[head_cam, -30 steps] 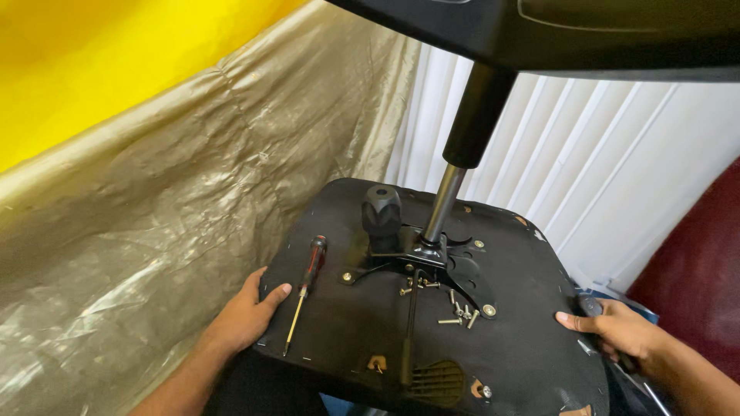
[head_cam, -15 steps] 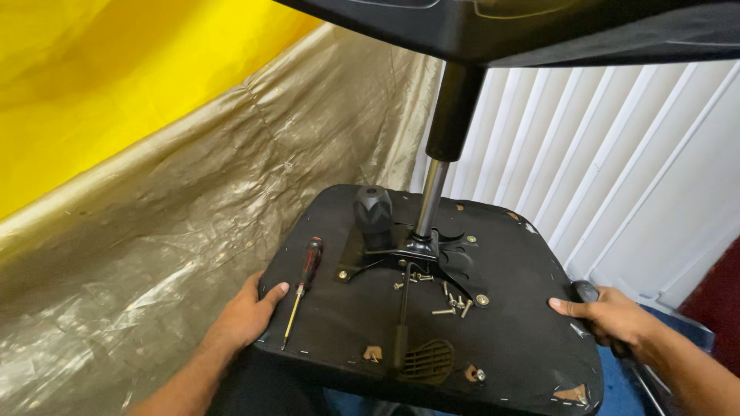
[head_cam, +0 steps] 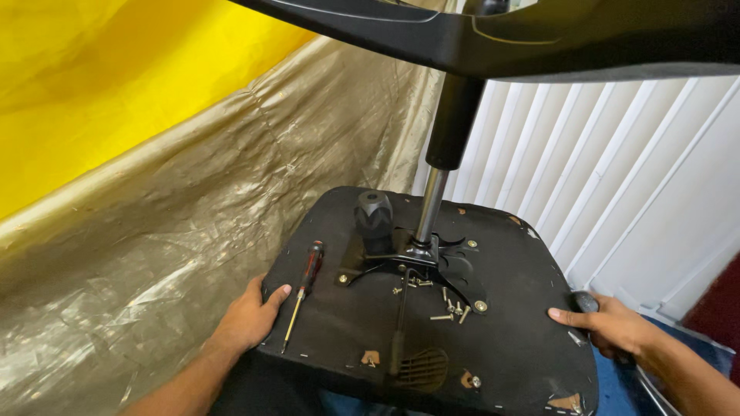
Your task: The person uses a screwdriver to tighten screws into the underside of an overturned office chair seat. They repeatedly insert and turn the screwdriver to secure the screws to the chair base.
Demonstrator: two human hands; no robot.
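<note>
Black board forms the underside of an upturned office-chair seat (head_cam: 493, 339), which fills the lower middle of the head view. The left hand (head_cam: 250, 316) grips the seat's left edge, thumb lying on top of the board and fingers curled under it. The right hand (head_cam: 609, 323) clasps the right edge the same way, fingers spread over the rim beside a dark knob (head_cam: 583, 300) at that edge.

A screwdriver (head_cam: 303, 289) with a red-and-black handle lies on the board just beside the left thumb, its shaft pointing toward the person. Bolted near the centre of the seat is a black metal tilt mechanism (head_cam: 416, 258), with a black round adjustment knob (head_cam: 373, 212) standing at its left side. From the mechanism a gas-lift cylinder (head_cam: 439, 173) rises, its chrome rod below and black sleeve above, up to the chair's black star base (head_cam: 462, 38) at the top of the view.

Several loose screws (head_cam: 451, 308) lie scattered on the board just in front of the mechanism. Behind the seat on the left hangs a crinkled gold cloth (head_cam: 154, 231) under a yellow sheet (head_cam: 100, 77); white vertical blinds (head_cam: 617, 177) stand on the right.
</note>
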